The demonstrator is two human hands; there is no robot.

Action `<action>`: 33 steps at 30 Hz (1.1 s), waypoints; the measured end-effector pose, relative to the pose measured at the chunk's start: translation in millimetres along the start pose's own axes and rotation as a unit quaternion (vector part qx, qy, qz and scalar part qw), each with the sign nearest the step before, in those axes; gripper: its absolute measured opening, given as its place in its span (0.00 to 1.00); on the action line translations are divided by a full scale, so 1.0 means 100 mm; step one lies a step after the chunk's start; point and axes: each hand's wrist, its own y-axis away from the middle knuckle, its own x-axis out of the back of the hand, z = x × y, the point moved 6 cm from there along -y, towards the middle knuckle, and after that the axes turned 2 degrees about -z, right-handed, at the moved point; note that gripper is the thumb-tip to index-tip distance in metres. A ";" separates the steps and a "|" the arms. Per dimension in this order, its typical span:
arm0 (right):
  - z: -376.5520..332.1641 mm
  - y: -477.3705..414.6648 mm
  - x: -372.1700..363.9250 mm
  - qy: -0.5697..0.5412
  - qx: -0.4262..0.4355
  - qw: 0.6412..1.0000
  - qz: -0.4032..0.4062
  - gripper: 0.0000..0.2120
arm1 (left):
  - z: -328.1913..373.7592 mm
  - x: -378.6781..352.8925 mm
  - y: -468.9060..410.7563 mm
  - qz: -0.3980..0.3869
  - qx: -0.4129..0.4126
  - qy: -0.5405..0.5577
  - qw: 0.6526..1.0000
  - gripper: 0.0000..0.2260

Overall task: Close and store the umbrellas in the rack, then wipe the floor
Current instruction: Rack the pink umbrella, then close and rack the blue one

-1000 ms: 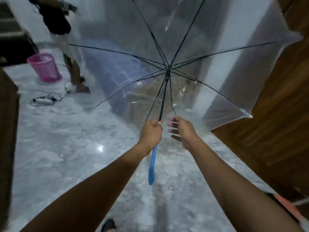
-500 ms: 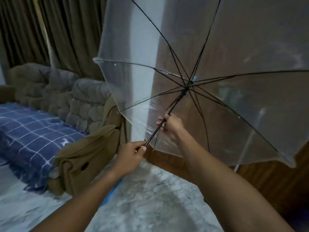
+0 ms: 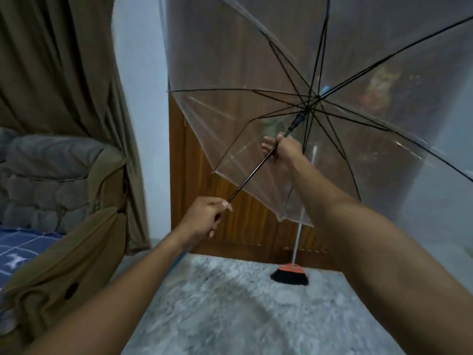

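Note:
A clear plastic umbrella [image 3: 256, 73] with black ribs is spread open in front of me, tilted up to the right. My left hand [image 3: 204, 217] is closed around the low end of its black shaft [image 3: 252, 175], near the handle, which is hidden under my arm. My right hand [image 3: 281, 149] grips the shaft higher up, just below the black runner [image 3: 298, 120]. No umbrella rack is visible.
A broom [image 3: 291, 274] with an orange head and black bristles leans against the wooden door [image 3: 230, 221]. A brown sofa arm [image 3: 64, 265], grey cushions [image 3: 51, 175] and a blue checked blanket [image 3: 18, 252] are at left, brown curtains [image 3: 56, 60] above. The marble floor [image 3: 230, 316] lies below.
The view has swung from the floor toward the door and sofa. My right hand has slid further up the shaft toward the runner; the umbrella has tilted up and right. The canopy remains open.

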 end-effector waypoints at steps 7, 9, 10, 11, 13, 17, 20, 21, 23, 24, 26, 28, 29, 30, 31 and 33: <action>0.06 0.32 0.11 -0.050 0.015 0.999 -0.005 0.07 | 0.46 -0.31 -0.16 -0.086 -0.016 0.038 0.995 0.13; 0.10 0.38 0.09 -0.034 0.010 0.999 -0.013 0.07 | 0.54 -0.36 -0.18 -0.096 -0.018 0.028 0.995 0.13; 0.12 0.39 0.08 -0.031 0.006 0.999 -0.015 0.07 | 0.57 -0.37 -0.18 -0.096 -0.018 0.025 0.995 0.12; 0.12 0.40 0.07 -0.024 0.004 1.000 -0.018 0.07 | 0.59 -0.37 -0.20 -0.094 -0.017 0.021 0.995 0.12; 0.11 0.43 0.04 -0.003 0.000 1.000 -0.025 0.07 | 0.63 -0.37 -0.23 -0.093 -0.018 0.012 0.995 0.12; -0.01 0.47 0.03 0.047 0.007 0.998 -0.034 0.09 | 0.73 -0.31 -0.31 -0.046 -0.056 -0.044 0.996 0.11; -0.29 0.37 0.20 0.004 0.031 1.000 0.002 0.09 | 0.81 -0.27 -0.29 -0.028 -0.124 -0.102 0.987 0.13; -0.42 0.33 0.28 -0.020 0.041 0.999 0.012 0.10 | 0.82 -0.27 -0.29 -0.028 -0.139 -0.116 0.983 0.14; -0.67 0.25 0.41 -0.041 0.050 0.998 0.018 0.12 | 0.87 -0.30 -0.31 -0.025 -0.156 -0.136 0.978 0.15; -0.77 0.21 0.47 -0.041 0.053 0.998 0.019 0.12 | 0.92 -0.34 -0.34 -0.025 -0.161 -0.141 0.976 0.15; -0.91 0.13 0.61 -0.040 0.061 0.997 0.026 0.10 | 1.02 -0.43 -0.42 -0.028 -0.170 -0.139 0.975 0.15; -1.00 0.09 0.73 -0.037 0.069 0.996 0.035 0.11 | 1.12 -0.55 -0.50 -0.037 -0.180 -0.134 0.974 0.16; -1.04 0.08 0.78 -0.039 0.075 0.995 0.043 0.12 | 1.16 -0.61 -0.53 -0.040 -0.183 -0.136 0.973 0.16; -1.08 0.07 0.84 -0.045 0.081 0.994 0.050 0.12 | 1.19 -0.67 -0.57 -0.043 -0.186 -0.138 0.972 0.16; -1.11 0.05 0.89 -0.048 0.084 0.994 0.053 0.12 | 1.21 -0.74 -0.60 -0.044 -0.186 -0.136 0.972 0.16; -1.12 0.02 0.92 -0.049 0.079 0.995 0.043 0.12 | 1.24 -0.89 -0.66 -0.045 -0.185 -0.118 0.975 0.16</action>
